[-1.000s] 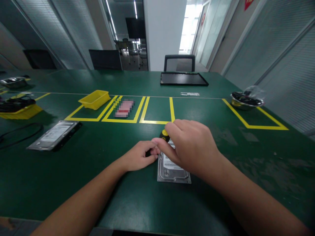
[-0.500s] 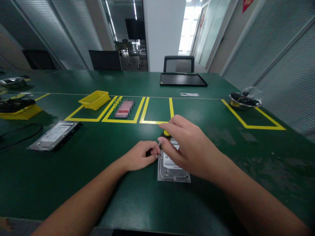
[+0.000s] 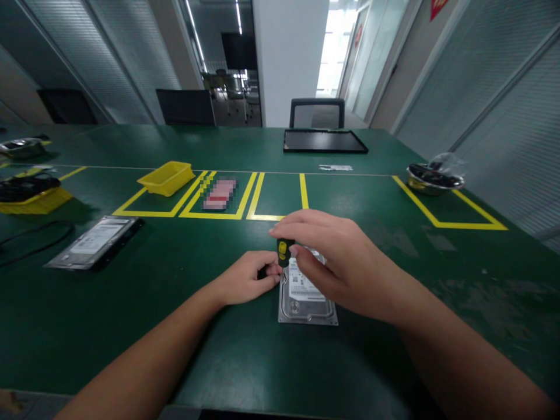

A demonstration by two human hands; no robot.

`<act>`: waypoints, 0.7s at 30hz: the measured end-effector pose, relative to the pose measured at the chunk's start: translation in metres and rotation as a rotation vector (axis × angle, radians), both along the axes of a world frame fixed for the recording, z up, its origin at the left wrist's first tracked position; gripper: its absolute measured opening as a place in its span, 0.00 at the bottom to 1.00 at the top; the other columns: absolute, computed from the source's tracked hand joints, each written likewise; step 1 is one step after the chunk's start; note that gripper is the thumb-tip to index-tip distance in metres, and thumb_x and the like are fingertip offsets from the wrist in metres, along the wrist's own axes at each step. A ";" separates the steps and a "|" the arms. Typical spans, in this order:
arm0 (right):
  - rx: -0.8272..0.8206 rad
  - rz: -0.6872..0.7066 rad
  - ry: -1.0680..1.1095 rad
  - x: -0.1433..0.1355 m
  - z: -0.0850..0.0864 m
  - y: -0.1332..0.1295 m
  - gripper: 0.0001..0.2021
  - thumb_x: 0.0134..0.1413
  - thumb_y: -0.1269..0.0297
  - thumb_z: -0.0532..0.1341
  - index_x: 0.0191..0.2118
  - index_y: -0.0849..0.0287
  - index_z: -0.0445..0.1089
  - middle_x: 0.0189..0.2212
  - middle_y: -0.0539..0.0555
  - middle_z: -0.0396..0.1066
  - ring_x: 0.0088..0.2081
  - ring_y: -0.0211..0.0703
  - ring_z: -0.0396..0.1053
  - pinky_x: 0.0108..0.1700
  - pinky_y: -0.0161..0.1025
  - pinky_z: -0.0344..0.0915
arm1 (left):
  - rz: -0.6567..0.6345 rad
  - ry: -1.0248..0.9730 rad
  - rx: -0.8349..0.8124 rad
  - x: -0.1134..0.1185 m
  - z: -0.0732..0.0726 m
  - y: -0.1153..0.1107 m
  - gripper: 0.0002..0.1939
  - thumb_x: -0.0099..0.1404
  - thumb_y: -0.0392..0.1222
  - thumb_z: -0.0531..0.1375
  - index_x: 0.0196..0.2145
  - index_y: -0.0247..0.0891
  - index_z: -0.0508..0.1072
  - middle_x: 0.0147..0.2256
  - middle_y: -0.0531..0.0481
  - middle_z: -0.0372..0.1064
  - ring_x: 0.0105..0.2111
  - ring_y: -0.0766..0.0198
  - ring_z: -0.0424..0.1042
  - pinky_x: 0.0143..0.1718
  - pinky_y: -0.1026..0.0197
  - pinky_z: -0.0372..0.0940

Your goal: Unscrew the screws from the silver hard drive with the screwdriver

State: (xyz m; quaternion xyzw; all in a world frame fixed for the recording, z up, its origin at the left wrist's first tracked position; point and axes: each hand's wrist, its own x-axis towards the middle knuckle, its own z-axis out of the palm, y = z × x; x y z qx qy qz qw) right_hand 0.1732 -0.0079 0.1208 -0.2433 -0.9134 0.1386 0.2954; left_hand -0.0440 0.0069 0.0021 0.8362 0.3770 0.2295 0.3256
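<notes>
A silver hard drive (image 3: 306, 309) with a white label lies flat on the green table in front of me. Curled at its far left edge, my left hand (image 3: 249, 279) has its fingertips against the drive's side. My right hand (image 3: 341, 256) is over the drive and covers part of the label. Its fingers and thumb are around a screwdriver (image 3: 284, 252) with a short black and yellow handle, upright at the drive's left edge. The screwdriver's tip is hidden.
A second hard drive (image 3: 96, 242) lies to the left, near a black cable (image 3: 39, 248). Farther back are a yellow tray (image 3: 167, 178), a pixelated pink item (image 3: 220, 194), a metal bowl (image 3: 433, 179) and a black-framed panel (image 3: 326, 142). Yellow tape (image 3: 212, 215) marks the table.
My right hand has turned slightly around the screwdriver, its fingers moving left and its thumb right. More of the handle now shows. My left hand and the hard drive stay put.
</notes>
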 end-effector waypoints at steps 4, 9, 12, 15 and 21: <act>-0.011 -0.012 -0.043 0.000 0.002 0.000 0.19 0.57 0.76 0.54 0.53 0.68 0.70 0.49 0.59 0.69 0.50 0.42 0.66 0.54 0.39 0.62 | -0.002 0.001 -0.015 0.001 0.001 0.000 0.03 0.63 0.36 0.57 0.31 0.36 0.68 0.29 0.54 0.67 0.30 0.66 0.66 0.33 0.63 0.60; 0.023 -0.061 -0.072 0.000 0.003 0.000 0.16 0.59 0.74 0.54 0.52 0.66 0.70 0.45 0.59 0.69 0.46 0.42 0.66 0.50 0.39 0.64 | 0.013 -0.015 0.002 0.001 0.001 0.000 0.02 0.62 0.35 0.57 0.31 0.36 0.68 0.28 0.54 0.66 0.29 0.66 0.65 0.32 0.63 0.59; 0.052 -0.115 -0.106 -0.002 0.002 -0.001 0.13 0.62 0.70 0.54 0.47 0.64 0.72 0.42 0.57 0.68 0.43 0.41 0.65 0.46 0.38 0.63 | 0.001 -0.013 -0.004 0.001 0.002 -0.001 0.01 0.62 0.35 0.57 0.32 0.36 0.69 0.28 0.54 0.66 0.29 0.66 0.65 0.32 0.63 0.59; 0.093 -0.193 -0.166 -0.005 -0.001 0.000 0.11 0.63 0.65 0.55 0.43 0.63 0.72 0.38 0.56 0.67 0.39 0.41 0.64 0.41 0.38 0.61 | 0.001 0.007 0.004 0.001 0.002 -0.001 0.02 0.63 0.36 0.57 0.32 0.36 0.69 0.30 0.53 0.67 0.30 0.65 0.65 0.33 0.62 0.60; 0.390 -0.331 -0.250 -0.013 -0.013 0.003 0.16 0.66 0.56 0.52 0.35 0.62 0.69 0.29 0.54 0.67 0.32 0.42 0.62 0.34 0.40 0.53 | 0.000 0.002 -0.006 0.001 0.001 0.000 0.01 0.62 0.34 0.57 0.32 0.36 0.69 0.29 0.54 0.67 0.30 0.66 0.66 0.33 0.63 0.61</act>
